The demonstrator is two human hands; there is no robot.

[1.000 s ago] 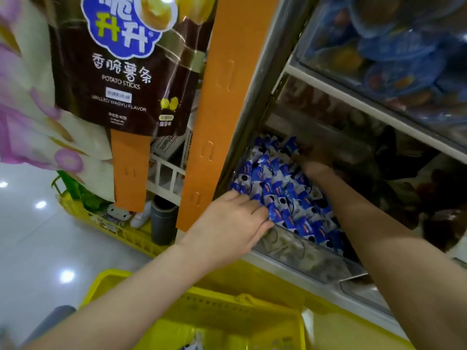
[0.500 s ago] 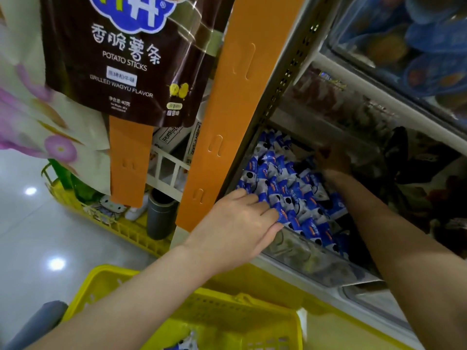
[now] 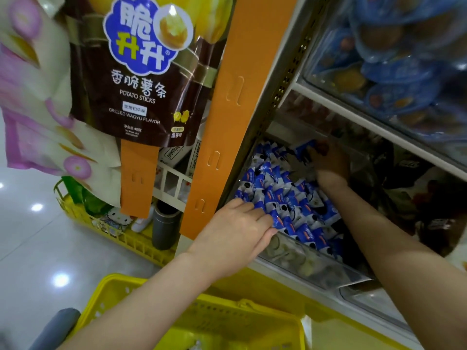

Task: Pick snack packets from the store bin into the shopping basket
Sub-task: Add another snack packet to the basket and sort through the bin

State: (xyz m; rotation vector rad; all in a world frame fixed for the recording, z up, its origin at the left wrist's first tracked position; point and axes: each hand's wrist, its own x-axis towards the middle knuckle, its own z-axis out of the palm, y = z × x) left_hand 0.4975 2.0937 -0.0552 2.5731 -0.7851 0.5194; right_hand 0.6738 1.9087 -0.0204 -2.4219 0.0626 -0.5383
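Note:
Several small blue-and-white snack packets (image 3: 285,198) fill a clear store bin (image 3: 316,271) on a low shelf. My left hand (image 3: 240,231) lies at the bin's near left corner, its fingertips curled onto a blue packet (image 3: 276,221) there. Deep at the back of the bin, my right hand (image 3: 328,162) grips a blue packet (image 3: 304,149) lifted a little above the pile. The yellow shopping basket (image 3: 227,317) sits below my arms at the bottom of the view; something pale shows inside it.
A brown potato-sticks bag (image 3: 141,69) hangs at upper left beside an orange strip (image 3: 227,117). Blue-wrapped goods (image 3: 394,59) fill the shelf above the bin. A second yellow basket (image 3: 113,231) with items stands on the glossy floor at left.
My right hand has drawn a blue packet up from the back of the pile. My left hand has stayed at the bin's near corner. The camera has tilted.

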